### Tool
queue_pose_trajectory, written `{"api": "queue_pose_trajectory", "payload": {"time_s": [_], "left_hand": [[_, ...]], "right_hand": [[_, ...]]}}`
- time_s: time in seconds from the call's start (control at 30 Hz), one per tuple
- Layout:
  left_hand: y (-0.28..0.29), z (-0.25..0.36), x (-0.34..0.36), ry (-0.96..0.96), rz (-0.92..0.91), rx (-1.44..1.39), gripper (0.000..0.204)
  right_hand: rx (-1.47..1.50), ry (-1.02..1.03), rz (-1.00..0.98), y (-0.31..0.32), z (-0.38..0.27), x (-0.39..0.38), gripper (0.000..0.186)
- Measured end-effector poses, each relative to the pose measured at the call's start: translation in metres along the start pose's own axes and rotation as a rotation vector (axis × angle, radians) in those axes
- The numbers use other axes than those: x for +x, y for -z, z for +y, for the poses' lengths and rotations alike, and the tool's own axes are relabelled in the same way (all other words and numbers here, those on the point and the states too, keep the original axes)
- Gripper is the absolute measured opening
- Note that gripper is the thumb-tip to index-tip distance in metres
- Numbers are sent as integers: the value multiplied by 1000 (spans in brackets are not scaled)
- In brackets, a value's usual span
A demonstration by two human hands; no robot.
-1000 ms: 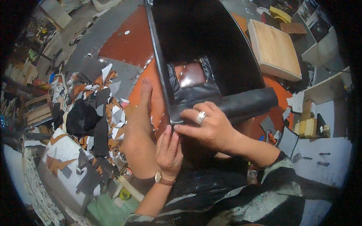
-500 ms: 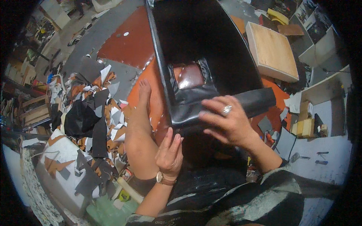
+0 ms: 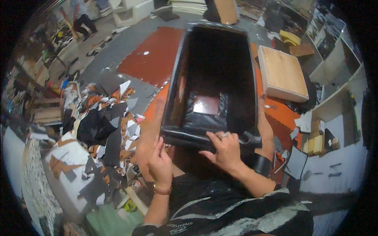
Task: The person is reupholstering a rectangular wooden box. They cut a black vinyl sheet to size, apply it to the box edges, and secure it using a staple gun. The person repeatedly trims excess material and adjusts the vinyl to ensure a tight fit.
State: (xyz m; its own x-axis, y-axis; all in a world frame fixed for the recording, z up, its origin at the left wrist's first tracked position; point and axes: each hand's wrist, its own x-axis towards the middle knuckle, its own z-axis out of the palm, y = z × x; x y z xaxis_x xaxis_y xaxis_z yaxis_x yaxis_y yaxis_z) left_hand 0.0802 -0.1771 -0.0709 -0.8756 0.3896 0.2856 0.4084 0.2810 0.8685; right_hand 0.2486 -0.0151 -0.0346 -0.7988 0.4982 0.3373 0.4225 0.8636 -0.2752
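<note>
A deep box covered in shiny black leather-like material [image 3: 185,135] stands tilted between my legs, its open side facing up. In its inner wall is a square cut-out [image 3: 206,104] with reddish brown showing through. My left hand [image 3: 159,163] is at the near left corner, fingers stretched upward and close together, their tips by the edge. On the near rim lies my right hand [image 3: 224,151], fingertips on the black covering and thumb spread apart below the rim. The covering looks bunched at the near right corner [image 3: 250,139].
Fabric and leather scraps [image 3: 126,129] are heaped to the left, beside a white block [image 3: 71,169] with brown offcuts. A wood-topped box [image 3: 283,74] stands right. A red-brown sheet [image 3: 151,55] lies on the floor; another person [image 3: 82,19] is at the far left.
The black box has swung more upright in view, and its far rim now shows. My right hand has come down and left along the near rim; the flap at right now hangs lower.
</note>
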Motion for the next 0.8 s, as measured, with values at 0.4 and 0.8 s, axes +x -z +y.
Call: {"api": "queue_pose_trajectory", "payload": {"time_s": [0.4, 0.8], "left_hand": [[64, -12, -7, -257, -211, 236, 22], [61, -30, 18, -118, -174, 197, 34]], "right_hand": [[49, -13, -350, 27, -14, -51, 70], [0, 53, -385, 39, -21, 3, 70]]}}
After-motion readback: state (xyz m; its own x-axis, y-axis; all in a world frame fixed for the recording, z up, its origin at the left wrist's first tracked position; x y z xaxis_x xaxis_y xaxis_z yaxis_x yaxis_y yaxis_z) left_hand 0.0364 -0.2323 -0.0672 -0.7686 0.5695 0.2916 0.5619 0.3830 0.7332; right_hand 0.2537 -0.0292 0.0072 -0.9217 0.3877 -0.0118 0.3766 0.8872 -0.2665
